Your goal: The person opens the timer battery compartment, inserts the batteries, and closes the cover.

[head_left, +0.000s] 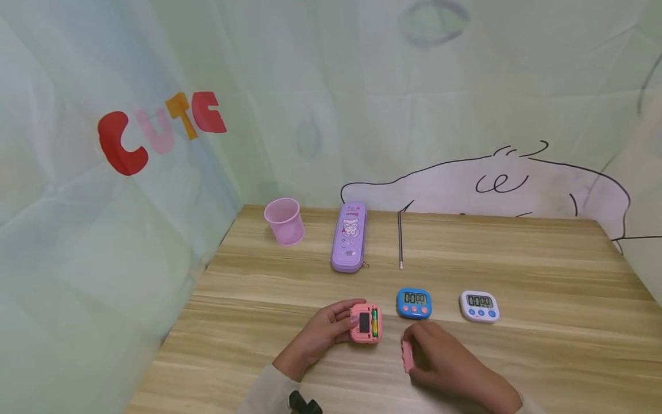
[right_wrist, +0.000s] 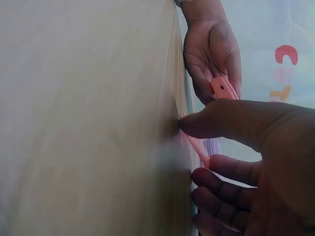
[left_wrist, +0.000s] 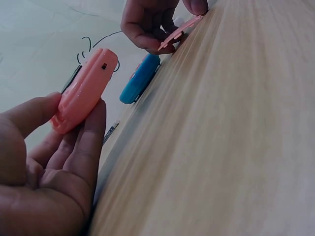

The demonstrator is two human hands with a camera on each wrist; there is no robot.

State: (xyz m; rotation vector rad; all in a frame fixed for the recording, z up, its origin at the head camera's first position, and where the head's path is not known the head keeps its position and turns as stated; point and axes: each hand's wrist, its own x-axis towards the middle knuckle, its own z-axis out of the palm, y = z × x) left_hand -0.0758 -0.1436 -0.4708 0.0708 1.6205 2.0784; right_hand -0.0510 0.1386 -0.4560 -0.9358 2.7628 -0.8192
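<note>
My left hand point(head_left: 326, 329) grips a pink digital timer point(head_left: 355, 338), its back turned up toward the head view. The timer's battery slot is uncovered, and a green and yellow battery point(head_left: 374, 323) lies in it. To the right, my right hand point(head_left: 446, 357) pinches a thin pink battery cover point(head_left: 407, 356) by its ends, just over the table. In the left wrist view the cover point(left_wrist: 180, 33) shows edge-on between thumb and fingers. A blue timer point(head_left: 414, 303) with pink buttons lies face up just beyond the right hand, and a white timer point(head_left: 479, 306) lies farther right.
Toward the back of the wooden table point(head_left: 558, 270) stand a pink cup point(head_left: 287, 225) and a purple pencil case point(head_left: 349, 237). A dark pencil point(head_left: 400, 241) lies right of the case. A printed cloth backdrop point(head_left: 331, 115) rises behind the table and on its left.
</note>
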